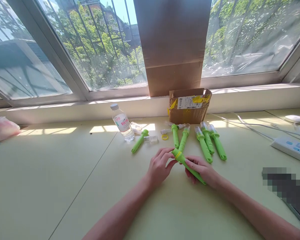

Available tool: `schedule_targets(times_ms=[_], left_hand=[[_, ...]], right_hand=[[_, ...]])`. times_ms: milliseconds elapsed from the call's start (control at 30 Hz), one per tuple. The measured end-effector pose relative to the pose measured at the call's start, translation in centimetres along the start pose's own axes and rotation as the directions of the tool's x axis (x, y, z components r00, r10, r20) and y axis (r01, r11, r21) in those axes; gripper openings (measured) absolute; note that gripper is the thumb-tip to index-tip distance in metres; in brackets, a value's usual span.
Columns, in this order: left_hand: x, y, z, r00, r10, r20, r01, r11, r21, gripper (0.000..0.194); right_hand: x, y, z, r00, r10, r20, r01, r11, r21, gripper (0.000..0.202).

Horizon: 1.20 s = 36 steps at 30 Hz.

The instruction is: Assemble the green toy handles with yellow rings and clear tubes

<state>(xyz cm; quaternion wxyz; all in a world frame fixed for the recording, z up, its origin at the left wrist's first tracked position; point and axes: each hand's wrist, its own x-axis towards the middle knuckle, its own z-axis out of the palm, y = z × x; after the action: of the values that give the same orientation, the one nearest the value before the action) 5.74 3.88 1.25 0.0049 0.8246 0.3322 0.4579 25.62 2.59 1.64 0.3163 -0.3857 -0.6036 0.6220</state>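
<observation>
A green ribbed handle point(195, 174) with a threaded end and a yellow ring point(178, 154) is held at a slant above the table. My right hand point(200, 169) is closed round its body. At the threaded end, the fingers of my left hand point(161, 165) pinch near the yellow ring. Just beyond my hands lie two green handles point(175, 136), one with a clear cap. Three more capped green handles point(204, 145) lie to the right. Left of them are a green handle without a clear cap point(139, 141), a clear cap point(150, 139) and a loose yellow ring point(164, 137).
A water bottle point(123, 123) stands at the back, left of an open cardboard box point(188, 108). White cables and a power strip point(291, 148) are at the right, with a pixelated dark object point(287, 190) nearer. A plastic bag point(3, 128) lies far left.
</observation>
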Motion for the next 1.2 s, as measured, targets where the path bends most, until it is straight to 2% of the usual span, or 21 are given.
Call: schedule_targets(times_ms=[433, 867, 1067, 1200], left_hand=[[-0.08, 0.16, -0.01, 0.997, -0.065, 0.047, 0.064, 0.998, 0.016, 0.010], [-0.04, 0.51, -0.34, 0.995, -0.056, 0.079, 0.057, 0.998, -0.003, 0.006], [-0.04, 0.30, -0.20, 0.995, -0.101, 0.021, 0.101, 0.995, -0.004, 0.008], [-0.08, -0.10, -0.14, 0.985, -0.172, -0.029, 0.173, 0.982, 0.080, 0.008]], right_hand=[[0.00, -0.33, -0.07, 1.000, 0.005, -0.011, -0.005, 1.000, 0.029, 0.037], [0.00, -0.01, 0.22, 0.999, -0.001, -0.048, 0.002, 1.000, 0.017, 0.039], [0.03, -0.15, 0.26, 0.999, -0.009, -0.054, 0.010, 1.000, 0.025, 0.036], [0.02, -0.11, 0.28, 0.999, 0.001, -0.049, 0.000, 1.000, 0.016, 0.037]])
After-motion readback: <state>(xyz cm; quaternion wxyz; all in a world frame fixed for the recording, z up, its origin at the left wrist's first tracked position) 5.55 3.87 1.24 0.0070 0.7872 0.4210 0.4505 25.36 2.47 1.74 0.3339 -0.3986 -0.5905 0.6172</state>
